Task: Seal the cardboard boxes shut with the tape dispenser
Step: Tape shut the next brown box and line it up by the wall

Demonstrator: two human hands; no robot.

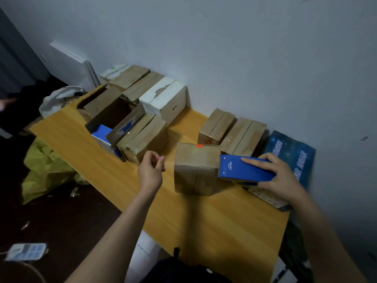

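A small brown cardboard box (195, 168) stands in the middle of the wooden table (214, 221), its flaps down and an orange sticker at its top edge. My right hand (279, 178) grips the blue tape dispenser (244, 168), whose toothed end touches the box's right top edge. My left hand (152, 168) hovers just left of the box, its fingers loosely curled and holding nothing. Several more brown boxes stand behind: one (142, 137) with split flaps and an open one (111, 115) at the left, two (216, 127) (243, 135) against the wall.
A white box (165, 99) stands at the back near the wall. A dark blue starry box (289, 156) lies at the right under my right hand. A yellow bag (44, 170) and scraps lie on the dark floor at the left.
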